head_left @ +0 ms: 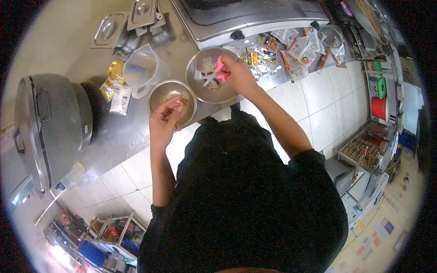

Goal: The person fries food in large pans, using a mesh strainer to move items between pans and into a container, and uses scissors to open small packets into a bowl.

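Observation:
My right hand (240, 76) grips a pair of scissors (220, 68) by its pink handles, with the blades pointing left over the larger steel bowl (193, 86). Pale and dark scraps lie in that bowl. To its left, partly under my left hand (165, 119), stands a smaller steel bowl (160, 91) with some light brown bits inside. The fingers of my left hand are pinched together above this bowl, around something small and pale whose kind I cannot make out. Both bowls rest at the near edge of the steel counter, close together.
A clear plastic jug (144, 68), an opened can with a gold lid (117, 69) and small packets (119, 99) are left of the bowls. Steel pan lids (109, 30) lie behind. A steel appliance (255, 22) backs the counter; wrappers (298, 50) litter its right; a large pot (63, 118) stands left.

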`<state>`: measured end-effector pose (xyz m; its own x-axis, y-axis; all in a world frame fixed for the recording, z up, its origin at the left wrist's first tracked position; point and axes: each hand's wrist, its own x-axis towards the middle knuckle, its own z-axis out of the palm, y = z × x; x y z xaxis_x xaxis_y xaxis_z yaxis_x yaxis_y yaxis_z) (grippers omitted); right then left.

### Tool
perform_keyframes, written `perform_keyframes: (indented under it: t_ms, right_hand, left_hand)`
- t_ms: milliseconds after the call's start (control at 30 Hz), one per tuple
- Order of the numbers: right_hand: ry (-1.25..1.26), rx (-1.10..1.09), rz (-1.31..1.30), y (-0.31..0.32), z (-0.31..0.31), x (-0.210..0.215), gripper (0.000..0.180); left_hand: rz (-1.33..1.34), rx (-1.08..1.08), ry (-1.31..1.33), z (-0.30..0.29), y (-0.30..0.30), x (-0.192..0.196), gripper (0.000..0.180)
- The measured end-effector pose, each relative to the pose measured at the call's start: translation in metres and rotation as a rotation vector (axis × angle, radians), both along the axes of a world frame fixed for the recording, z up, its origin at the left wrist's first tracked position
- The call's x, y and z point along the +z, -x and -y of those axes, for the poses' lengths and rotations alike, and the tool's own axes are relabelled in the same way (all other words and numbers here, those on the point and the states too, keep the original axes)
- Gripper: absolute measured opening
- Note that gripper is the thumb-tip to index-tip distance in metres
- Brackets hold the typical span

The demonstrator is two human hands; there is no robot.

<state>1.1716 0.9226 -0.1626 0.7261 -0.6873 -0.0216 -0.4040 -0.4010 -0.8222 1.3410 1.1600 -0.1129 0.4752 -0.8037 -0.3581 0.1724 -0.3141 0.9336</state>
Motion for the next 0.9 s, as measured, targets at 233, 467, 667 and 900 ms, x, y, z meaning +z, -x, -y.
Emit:
perform_keyframes:
  t_ms: [233, 467, 667, 900]
  right_hand:
    - [-0.147, -0.164, 0.125, 0.013, 0.018, 0.009, 0.032]
    - [-0.399, -0.621, 0.428, 0.096, 0.067, -0.043, 0.031]
    - [0.127, -0.598, 0.022, 0.136, 0.096, -0.054, 0.035]
    - [0.431, -0.280, -0.221, 0.140, 0.181, -0.056, 0.049]
  left_hand:
    - [-0.073, -0.077, 0.043, 0.003, 0.013, 0.022, 0.032]
    - [-0.145, -0.105, 0.130, 0.033, 0.048, 0.029, 0.035]
    - [-0.138, -0.093, 0.124, 0.067, 0.092, 0.031, 0.035]
    - [-0.118, -0.117, 0.102, 0.102, 0.134, 0.032, 0.033]
